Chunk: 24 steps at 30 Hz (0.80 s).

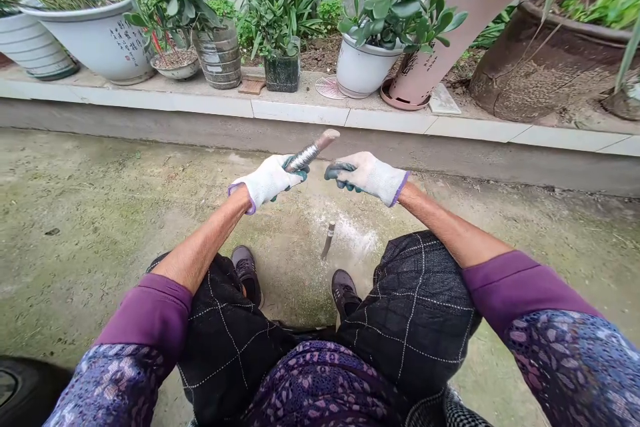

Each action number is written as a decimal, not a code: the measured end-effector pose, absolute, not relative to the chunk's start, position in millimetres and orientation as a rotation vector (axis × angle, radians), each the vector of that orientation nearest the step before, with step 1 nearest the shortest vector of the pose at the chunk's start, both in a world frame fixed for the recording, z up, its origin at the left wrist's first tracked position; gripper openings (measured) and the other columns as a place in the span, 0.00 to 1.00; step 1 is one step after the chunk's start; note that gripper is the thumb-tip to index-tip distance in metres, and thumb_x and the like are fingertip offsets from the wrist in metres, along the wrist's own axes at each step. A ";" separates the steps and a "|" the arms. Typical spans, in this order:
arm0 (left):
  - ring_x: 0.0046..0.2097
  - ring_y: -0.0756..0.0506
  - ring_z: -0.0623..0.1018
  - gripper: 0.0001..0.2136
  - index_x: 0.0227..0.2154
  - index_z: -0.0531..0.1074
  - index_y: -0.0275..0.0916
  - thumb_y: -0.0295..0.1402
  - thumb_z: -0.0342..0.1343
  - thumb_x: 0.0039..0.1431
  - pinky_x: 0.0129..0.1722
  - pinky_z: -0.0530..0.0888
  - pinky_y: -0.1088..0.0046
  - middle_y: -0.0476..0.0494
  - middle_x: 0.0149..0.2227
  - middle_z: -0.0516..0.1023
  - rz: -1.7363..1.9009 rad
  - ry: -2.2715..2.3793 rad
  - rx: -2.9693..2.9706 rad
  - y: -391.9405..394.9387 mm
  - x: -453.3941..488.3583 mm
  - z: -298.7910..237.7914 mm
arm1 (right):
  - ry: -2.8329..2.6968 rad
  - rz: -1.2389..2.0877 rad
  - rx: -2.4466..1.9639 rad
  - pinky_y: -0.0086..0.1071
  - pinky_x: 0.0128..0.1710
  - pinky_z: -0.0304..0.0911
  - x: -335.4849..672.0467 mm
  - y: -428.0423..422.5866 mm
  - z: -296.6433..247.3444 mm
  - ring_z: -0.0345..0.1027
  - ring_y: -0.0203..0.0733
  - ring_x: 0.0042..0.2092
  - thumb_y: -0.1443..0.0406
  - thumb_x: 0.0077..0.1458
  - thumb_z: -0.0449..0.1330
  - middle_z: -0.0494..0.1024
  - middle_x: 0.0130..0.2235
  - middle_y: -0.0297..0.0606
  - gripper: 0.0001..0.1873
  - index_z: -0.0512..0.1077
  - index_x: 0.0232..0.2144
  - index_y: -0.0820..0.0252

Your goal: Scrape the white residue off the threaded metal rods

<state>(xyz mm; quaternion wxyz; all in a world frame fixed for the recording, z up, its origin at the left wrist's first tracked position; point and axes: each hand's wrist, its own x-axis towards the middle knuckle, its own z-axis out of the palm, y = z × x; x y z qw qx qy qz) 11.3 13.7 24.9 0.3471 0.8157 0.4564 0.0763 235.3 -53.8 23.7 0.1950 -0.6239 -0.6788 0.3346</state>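
Note:
My left hand [273, 180], in a white knit glove with dark coated fingers, is wrapped round a wooden stick [329, 138]. Silvery wire [303, 158] is coiled tightly round the stick's middle, and the bare rounded end points up to the right. Just right of the stick, apart from it, is my right hand [365, 175] in a matching glove. Its fingers are curled together, and anything between them is hidden or too thin to make out. Below the hands, a short dark rod [328, 241] with a pale band near its top is on the ground between my shoes.
White powder [356, 235] is scattered on the mossy concrete [100, 213] by the rod. Ahead runs a low tiled ledge [300, 112] with several potted plants, including a white pot [363, 67] and a pink pot [425, 40]. A black tyre-like object [30, 393] is at lower left.

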 end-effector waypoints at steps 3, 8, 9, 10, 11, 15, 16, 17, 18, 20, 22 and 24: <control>0.30 0.46 0.76 0.13 0.43 0.76 0.38 0.36 0.53 0.58 0.30 0.70 0.72 0.42 0.31 0.78 0.064 1.354 2.423 28.0 12.9 14.2 | -2.091 0.785 -1.745 0.29 0.23 0.54 222.1 -58.0 30.8 0.60 0.32 0.23 0.62 0.56 0.55 0.74 0.26 0.33 0.12 0.78 0.34 0.58; 0.38 0.37 0.80 0.15 0.46 0.76 0.38 0.29 0.48 0.60 0.36 0.72 0.64 0.32 0.34 0.80 -0.434 1.277 2.792 22.7 16.5 -2.3 | -2.230 0.580 -1.780 0.31 0.26 0.52 224.1 -49.5 32.0 0.61 0.35 0.26 0.65 0.53 0.58 0.76 0.26 0.34 0.09 0.79 0.30 0.56; 0.37 0.37 0.80 0.15 0.45 0.77 0.38 0.29 0.49 0.60 0.36 0.72 0.64 0.33 0.33 0.80 -0.460 1.185 2.810 18.2 16.6 -2.1 | -2.207 0.592 -1.792 0.30 0.26 0.53 228.2 -46.6 30.5 0.61 0.35 0.26 0.66 0.52 0.58 0.76 0.26 0.34 0.09 0.79 0.30 0.56; 0.36 0.38 0.80 0.14 0.44 0.77 0.39 0.29 0.50 0.59 0.35 0.72 0.65 0.35 0.33 0.80 -0.446 1.104 2.800 13.5 16.3 -0.4 | -2.176 0.629 -1.798 0.30 0.25 0.53 232.5 -44.1 29.0 0.61 0.34 0.25 0.66 0.52 0.58 0.76 0.27 0.34 0.09 0.79 0.31 0.56; 0.35 0.39 0.80 0.14 0.43 0.78 0.39 0.30 0.51 0.58 0.34 0.72 0.66 0.37 0.31 0.80 -0.390 1.044 2.752 9.3 15.5 2.5 | -2.132 0.689 -1.803 0.29 0.24 0.54 236.4 -42.0 27.6 0.60 0.33 0.24 0.67 0.51 0.58 0.76 0.27 0.33 0.10 0.79 0.32 0.57; 0.25 0.49 0.72 0.17 0.47 0.77 0.41 0.35 0.56 0.54 0.24 0.68 0.74 0.48 0.26 0.76 0.031 0.984 2.253 1.4 10.5 19.0 | -1.854 0.989 -1.762 0.28 0.21 0.57 238.1 -41.3 26.7 0.62 0.32 0.23 0.65 0.54 0.56 0.75 0.28 0.36 0.13 0.78 0.37 0.63; 0.23 0.51 0.69 0.19 0.49 0.76 0.41 0.36 0.56 0.54 0.22 0.67 0.76 0.49 0.26 0.75 0.126 1.001 2.123 2.3 9.5 21.9 | -1.799 1.020 -1.738 0.27 0.21 0.59 234.2 -42.8 27.5 0.64 0.33 0.24 0.65 0.54 0.55 0.75 0.28 0.37 0.13 0.77 0.39 0.63; 0.21 0.52 0.67 0.20 0.50 0.75 0.41 0.37 0.57 0.54 0.20 0.66 0.76 0.49 0.25 0.74 0.203 1.029 2.019 4.6 9.0 23.5 | -1.774 1.022 -1.722 0.26 0.21 0.59 228.9 -44.8 28.6 0.65 0.33 0.25 0.66 0.55 0.55 0.76 0.29 0.37 0.14 0.77 0.40 0.64; 0.20 0.53 0.66 0.20 0.50 0.75 0.41 0.38 0.56 0.54 0.19 0.65 0.77 0.49 0.25 0.73 0.263 1.066 1.950 8.2 9.0 23.5 | -1.784 1.009 -1.718 0.26 0.21 0.59 222.7 -47.2 29.9 0.66 0.33 0.26 0.66 0.55 0.54 0.77 0.30 0.38 0.14 0.77 0.41 0.64; 0.20 0.53 0.65 0.20 0.50 0.74 0.41 0.40 0.55 0.56 0.19 0.66 0.76 0.48 0.27 0.73 0.332 1.162 1.926 18.7 10.2 18.9 | -1.876 0.966 -1.740 0.25 0.22 0.59 209.3 -52.2 32.5 0.67 0.33 0.27 0.67 0.56 0.54 0.78 0.32 0.38 0.14 0.77 0.42 0.62; 0.23 0.51 0.69 0.18 0.49 0.74 0.40 0.40 0.53 0.58 0.24 0.69 0.74 0.46 0.29 0.76 0.285 1.275 2.068 30.9 12.1 9.5 | -2.025 0.907 -1.756 0.25 0.24 0.59 198.9 -56.4 35.3 0.67 0.32 0.28 0.67 0.57 0.54 0.78 0.32 0.36 0.13 0.77 0.41 0.61; 0.30 0.47 0.76 0.15 0.45 0.76 0.38 0.36 0.53 0.58 0.32 0.73 0.71 0.41 0.33 0.79 0.083 1.394 2.339 40.0 13.8 -1.6 | -2.166 0.789 -1.765 0.26 0.27 0.58 195.1 -57.8 37.9 0.67 0.32 0.29 0.66 0.57 0.55 0.78 0.31 0.35 0.12 0.78 0.40 0.60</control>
